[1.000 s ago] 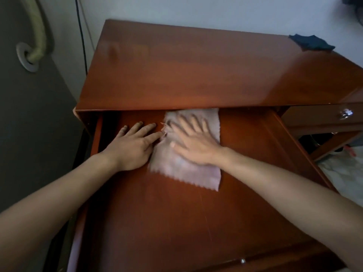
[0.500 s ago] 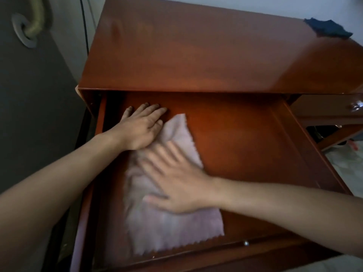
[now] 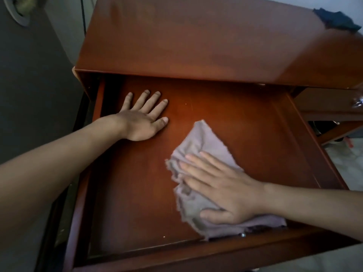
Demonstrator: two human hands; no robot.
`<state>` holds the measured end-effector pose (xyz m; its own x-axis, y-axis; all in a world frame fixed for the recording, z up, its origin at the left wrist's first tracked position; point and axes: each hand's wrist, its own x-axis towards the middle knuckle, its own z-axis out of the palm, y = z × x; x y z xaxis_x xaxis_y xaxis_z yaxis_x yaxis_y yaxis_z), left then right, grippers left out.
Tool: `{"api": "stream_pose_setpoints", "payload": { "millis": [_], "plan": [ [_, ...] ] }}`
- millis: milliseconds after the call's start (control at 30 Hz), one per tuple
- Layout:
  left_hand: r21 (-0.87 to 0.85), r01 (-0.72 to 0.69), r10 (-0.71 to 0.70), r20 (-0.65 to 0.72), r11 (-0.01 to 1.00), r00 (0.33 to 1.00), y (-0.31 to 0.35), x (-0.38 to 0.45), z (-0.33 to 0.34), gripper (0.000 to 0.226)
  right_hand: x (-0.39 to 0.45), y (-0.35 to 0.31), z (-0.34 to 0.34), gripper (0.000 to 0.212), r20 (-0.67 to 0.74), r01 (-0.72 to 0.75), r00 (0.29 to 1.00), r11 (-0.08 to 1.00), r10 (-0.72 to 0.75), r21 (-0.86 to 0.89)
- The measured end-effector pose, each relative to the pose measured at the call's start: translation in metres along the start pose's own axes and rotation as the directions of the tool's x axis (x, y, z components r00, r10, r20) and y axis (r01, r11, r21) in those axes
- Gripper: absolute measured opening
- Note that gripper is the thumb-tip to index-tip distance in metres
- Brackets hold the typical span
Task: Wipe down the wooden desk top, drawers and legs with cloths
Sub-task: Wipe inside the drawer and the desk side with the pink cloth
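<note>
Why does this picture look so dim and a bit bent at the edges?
Head view: soft, dim light, with pale glare on the desk top; the wide lens bows its edges; the dark cloth at the far corner looks smeared, while the right hand stays sharp.

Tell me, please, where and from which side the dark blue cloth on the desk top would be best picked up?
Probably a pinch from above on the raised middle of the dark blue cloth. It lies crumpled in a loose heap at the far right corner of the desk top, so its folds stand up and give the fingers something to close on. The left hand lies flat and free; the right hand presses the pink cloth.
</note>
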<state>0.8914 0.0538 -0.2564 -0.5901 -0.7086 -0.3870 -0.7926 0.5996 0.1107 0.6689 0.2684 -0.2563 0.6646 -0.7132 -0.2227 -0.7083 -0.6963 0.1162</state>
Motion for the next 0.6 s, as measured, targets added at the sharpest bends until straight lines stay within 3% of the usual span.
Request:
{"api": "stream_pose_setpoints", "payload": {
  "millis": [167,233,333,433,500,533,600],
  "plan": [
    [-0.069,0.003,-0.003,-0.009,0.998,1.000,-0.002,-0.001,-0.002,0.063,0.102,-0.065,-0.015,0.064,-0.140,0.367,0.912,0.919,-0.386,-0.143],
    [-0.072,-0.002,0.002,-0.013,0.997,1.000,-0.004,-0.001,-0.002,0.062,0.123,-0.075,-0.017,0.059,-0.215,0.403,0.886,0.912,-0.411,-0.080],
    [-0.051,0.002,-0.003,-0.014,0.999,1.000,-0.003,-0.001,0.000,0.064,0.111,-0.071,-0.019,0.058,-0.235,0.350,0.907,0.936,-0.350,-0.045],
    [-0.013,0.006,-0.006,-0.023,1.000,1.000,-0.001,0.001,0.001,0.066,0.072,-0.043,-0.013,0.059,-0.228,0.185,0.962,0.970,-0.147,0.156],
    [-0.020,0.008,-0.009,-0.016,1.000,1.000,0.000,0.001,0.001,0.066,0.051,0.006,0.001,0.055,-0.187,-0.090,0.972,0.957,0.145,0.276],
    [-0.036,0.010,-0.010,-0.012,0.999,1.000,-0.001,0.001,0.001,0.065,0.042,0.040,0.011,0.058,-0.165,-0.292,0.923,0.911,0.349,0.291],
    [-0.068,0.005,-0.006,-0.010,0.998,1.000,-0.002,0.001,0.000,0.064,0.030,0.106,0.021,0.077,-0.074,-0.674,0.688,0.673,0.722,0.305]
  ]
}}
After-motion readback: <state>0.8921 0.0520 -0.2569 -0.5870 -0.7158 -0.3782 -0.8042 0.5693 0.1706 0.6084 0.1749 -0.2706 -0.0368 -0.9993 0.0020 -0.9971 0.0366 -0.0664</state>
